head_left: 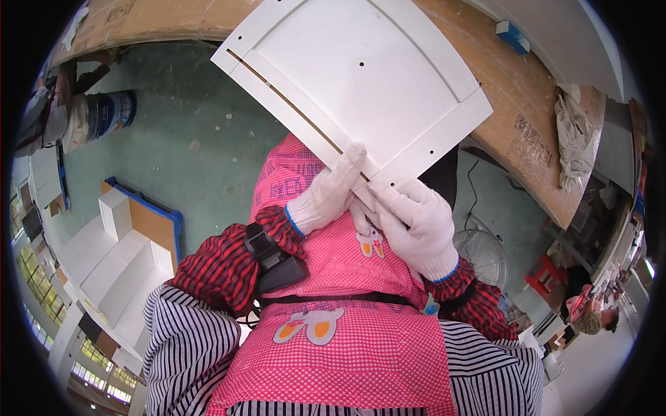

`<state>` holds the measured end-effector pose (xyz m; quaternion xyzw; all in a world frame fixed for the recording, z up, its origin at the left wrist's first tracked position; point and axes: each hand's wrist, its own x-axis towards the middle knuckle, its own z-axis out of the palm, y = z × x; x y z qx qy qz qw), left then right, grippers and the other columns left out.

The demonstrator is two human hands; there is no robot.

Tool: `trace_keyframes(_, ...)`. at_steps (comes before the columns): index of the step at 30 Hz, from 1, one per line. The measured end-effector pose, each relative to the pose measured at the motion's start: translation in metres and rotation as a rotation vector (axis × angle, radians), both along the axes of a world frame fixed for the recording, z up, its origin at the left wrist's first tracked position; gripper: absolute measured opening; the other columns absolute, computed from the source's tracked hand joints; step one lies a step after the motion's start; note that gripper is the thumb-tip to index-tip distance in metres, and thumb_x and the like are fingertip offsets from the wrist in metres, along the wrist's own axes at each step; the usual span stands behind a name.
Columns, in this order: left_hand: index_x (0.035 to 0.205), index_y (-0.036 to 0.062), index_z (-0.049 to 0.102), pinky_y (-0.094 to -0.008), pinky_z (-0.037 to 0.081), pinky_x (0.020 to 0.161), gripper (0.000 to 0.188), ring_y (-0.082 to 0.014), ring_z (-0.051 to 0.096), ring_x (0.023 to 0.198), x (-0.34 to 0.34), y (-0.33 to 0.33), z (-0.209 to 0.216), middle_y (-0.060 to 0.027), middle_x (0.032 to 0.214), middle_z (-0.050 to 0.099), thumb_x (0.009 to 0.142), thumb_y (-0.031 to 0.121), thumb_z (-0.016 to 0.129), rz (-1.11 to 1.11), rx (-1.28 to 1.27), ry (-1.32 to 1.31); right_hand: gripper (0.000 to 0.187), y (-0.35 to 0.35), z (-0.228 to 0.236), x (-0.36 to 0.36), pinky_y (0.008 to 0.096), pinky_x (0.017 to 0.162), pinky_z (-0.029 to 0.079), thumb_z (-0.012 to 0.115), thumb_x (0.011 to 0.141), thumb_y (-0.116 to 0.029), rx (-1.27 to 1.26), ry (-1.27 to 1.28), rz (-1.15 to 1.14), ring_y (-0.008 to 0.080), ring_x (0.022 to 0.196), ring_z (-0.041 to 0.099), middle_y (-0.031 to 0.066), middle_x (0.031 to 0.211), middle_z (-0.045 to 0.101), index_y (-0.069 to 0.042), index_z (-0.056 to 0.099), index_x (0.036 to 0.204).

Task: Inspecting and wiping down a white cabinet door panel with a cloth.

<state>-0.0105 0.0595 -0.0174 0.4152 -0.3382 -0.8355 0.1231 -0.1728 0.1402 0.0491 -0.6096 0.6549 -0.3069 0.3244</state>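
A white panel (333,83) with a recessed middle, a long narrow slot along its left side and several small dark holes is tilted in front of me. Gloved in white, my left hand (326,194) grips its near left edge, the thumb lying over the slot. My right hand (420,222), also in a white glove, is closed at the near corner. Its fingers pinch a small flat pale piece (363,195) against that corner; what kind of piece it is I cannot make out. The fingers under the panel are partly hidden.
Brown cardboard covers the work table (517,128) under the panel's far side, with a small blue box (513,37) and a crumpled cloth (577,139) on it. White box parts (125,256) stand at left, a fan (481,256) at right. Another person (590,315) is far right.
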Motion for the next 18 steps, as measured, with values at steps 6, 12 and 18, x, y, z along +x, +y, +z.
trace_keyframes(6,0.123,0.0021,0.057,-0.0284,0.057,0.061,0.056,-0.0221,0.07,0.068,0.003,0.016,-0.038,-0.0158,0.088,0.072,0.113,0.051,0.031,0.137,0.015,0.011,0.031,0.001,0.001,0.008,0.0347,0.063,0.055,0.069,0.083,-0.001,0.035,-0.003,-0.002,0.0268,0.071,0.07,0.0108,0.086,0.069,-0.006,0.077,0.112)
trace_keyframes(12,0.129,0.0046,0.052,-0.0284,0.058,0.069,0.048,-0.0186,0.071,0.081,0.013,0.001,-0.02,-0.0133,0.099,0.072,0.113,0.046,0.035,-0.105,0.135,0.095,0.029,0.0,0.005,0.01,0.0353,0.061,0.053,0.068,0.085,-0.001,0.095,-0.064,-0.055,0.0267,0.068,0.068,0.0103,0.081,0.067,-0.006,0.077,0.112)
trace_keyframes(18,0.108,-0.0023,0.065,-0.0292,0.056,0.07,0.059,-0.0175,0.069,0.082,0.012,-0.008,0.0,-0.0139,0.092,0.073,0.111,0.05,0.037,-0.106,0.242,0.168,0.029,-0.004,0.005,0.009,0.035,0.061,0.053,0.067,0.085,0.0,0.064,-0.087,-0.086,0.0263,0.069,0.068,0.0109,0.081,0.066,-0.007,0.077,0.111)
